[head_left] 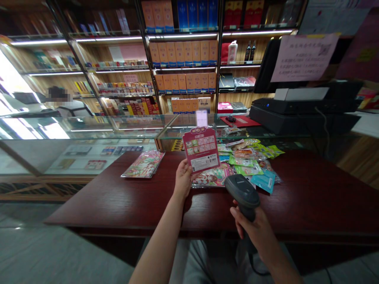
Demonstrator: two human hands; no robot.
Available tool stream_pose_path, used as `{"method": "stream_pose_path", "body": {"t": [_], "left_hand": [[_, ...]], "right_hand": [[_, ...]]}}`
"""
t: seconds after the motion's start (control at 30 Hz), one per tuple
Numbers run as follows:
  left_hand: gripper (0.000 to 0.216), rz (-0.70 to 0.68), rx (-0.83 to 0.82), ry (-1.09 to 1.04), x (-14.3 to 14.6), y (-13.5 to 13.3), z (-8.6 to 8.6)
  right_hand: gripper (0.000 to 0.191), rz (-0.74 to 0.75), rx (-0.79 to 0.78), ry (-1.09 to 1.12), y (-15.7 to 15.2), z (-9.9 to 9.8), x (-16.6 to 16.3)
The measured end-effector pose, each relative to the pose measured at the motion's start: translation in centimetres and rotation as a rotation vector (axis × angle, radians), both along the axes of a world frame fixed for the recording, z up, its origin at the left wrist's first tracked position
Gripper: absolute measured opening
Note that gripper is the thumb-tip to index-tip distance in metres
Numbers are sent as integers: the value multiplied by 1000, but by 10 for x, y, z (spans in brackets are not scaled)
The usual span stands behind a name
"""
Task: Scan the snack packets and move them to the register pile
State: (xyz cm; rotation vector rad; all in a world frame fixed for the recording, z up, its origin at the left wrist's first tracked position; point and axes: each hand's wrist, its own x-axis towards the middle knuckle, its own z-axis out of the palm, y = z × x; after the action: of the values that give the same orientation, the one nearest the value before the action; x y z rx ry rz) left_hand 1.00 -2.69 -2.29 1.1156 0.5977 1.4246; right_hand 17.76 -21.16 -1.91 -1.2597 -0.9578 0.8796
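Note:
My left hand (184, 179) grips the lower left edge of a dark pink printed card pack (201, 150), which is held up and tilted so that its back with small pictures and a barcode label faces me. In my right hand (250, 223) is a black barcode scanner (242, 191), its head pointing forward and left, just short of the card pack. Below the pack, a colourful flat package (210, 176) lies on the dark wooden desk (142, 205). A pile of small snack packets (248, 161) spreads to its right.
Similar flat packages (144, 164) lie stacked on the desk's left. Behind stands a glass display counter (118, 128). A till monitor with a paper notice (304, 57) rises at the right. Boxed goods (183, 53) fill the back shelves. A person (69, 106) is beyond the counter at far left.

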Motion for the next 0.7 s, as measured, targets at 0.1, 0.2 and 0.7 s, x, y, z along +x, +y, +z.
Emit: {"method": "stream_pose_path", "body": {"t": [0.1, 0.2, 0.7], "left_hand": [[45, 28, 14, -11, -1, 0, -1], [43, 85, 51, -41, 0, 2, -3], [49, 497, 891, 1005, -30, -24, 5]], "right_hand": [[42, 28, -11, 3, -1, -2, 1], [41, 49, -29, 6, -5, -2, 3], [42, -31, -54, 81, -20, -3, 21]]}}
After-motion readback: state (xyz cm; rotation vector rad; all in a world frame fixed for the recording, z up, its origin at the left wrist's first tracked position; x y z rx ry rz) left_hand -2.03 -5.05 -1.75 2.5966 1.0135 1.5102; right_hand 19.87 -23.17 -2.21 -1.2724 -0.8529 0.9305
